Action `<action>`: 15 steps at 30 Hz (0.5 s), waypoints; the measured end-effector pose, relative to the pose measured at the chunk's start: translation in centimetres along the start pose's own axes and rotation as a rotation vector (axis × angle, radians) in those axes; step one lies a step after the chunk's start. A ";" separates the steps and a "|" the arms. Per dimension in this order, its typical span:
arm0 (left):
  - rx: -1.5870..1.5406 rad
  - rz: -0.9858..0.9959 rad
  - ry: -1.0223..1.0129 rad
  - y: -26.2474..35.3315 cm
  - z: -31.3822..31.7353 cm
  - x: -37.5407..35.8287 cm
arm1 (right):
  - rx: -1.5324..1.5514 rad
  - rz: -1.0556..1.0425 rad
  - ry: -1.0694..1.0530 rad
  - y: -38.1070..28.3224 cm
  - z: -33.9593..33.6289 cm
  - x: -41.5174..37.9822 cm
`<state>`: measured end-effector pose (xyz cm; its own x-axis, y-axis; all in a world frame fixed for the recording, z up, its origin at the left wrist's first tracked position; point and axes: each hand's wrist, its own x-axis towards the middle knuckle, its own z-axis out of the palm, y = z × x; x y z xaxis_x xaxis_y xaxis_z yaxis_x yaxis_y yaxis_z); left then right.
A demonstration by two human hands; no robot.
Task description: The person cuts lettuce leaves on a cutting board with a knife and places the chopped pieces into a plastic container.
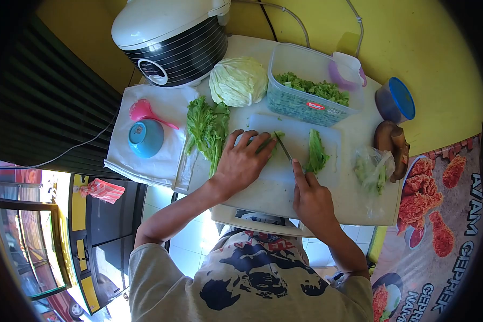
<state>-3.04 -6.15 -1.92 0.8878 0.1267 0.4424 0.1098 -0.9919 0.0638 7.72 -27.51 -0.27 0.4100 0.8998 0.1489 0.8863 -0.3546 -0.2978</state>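
Note:
My left hand (246, 159) presses down on a green piece of lettuce (273, 138) at the left part of the white cutting board (284, 126). Its fingers cover most of that piece. In my right hand (312, 199) is a knife (283, 145), its blade pointing up and left, close to my left fingertips. A loose lettuce leaf (316, 153) lies on the board just right of the knife. Left of my left hand is a bunch of lettuce (206, 126). Behind the board stands a clear plastic container (311, 96) with cut greens inside.
A whole cabbage (238, 81) sits beside a rice cooker (172, 45). On the left are a blue bowl (145, 138) and pink ladle (145, 111). To the right are a plastic bag of greens (374, 169), a brown object (392, 145) and a blue-lidded tub (396, 100).

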 end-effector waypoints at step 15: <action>-0.014 -0.025 -0.004 0.0 0.0 -0.1 | -0.020 -0.001 -0.001 -0.6 0.3 1.1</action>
<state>-3.10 -6.20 -2.00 0.8866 0.1511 0.4371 0.1256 -0.9883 0.0869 7.55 -26.25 -0.25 0.4089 0.9005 0.1480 0.8908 -0.3587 -0.2789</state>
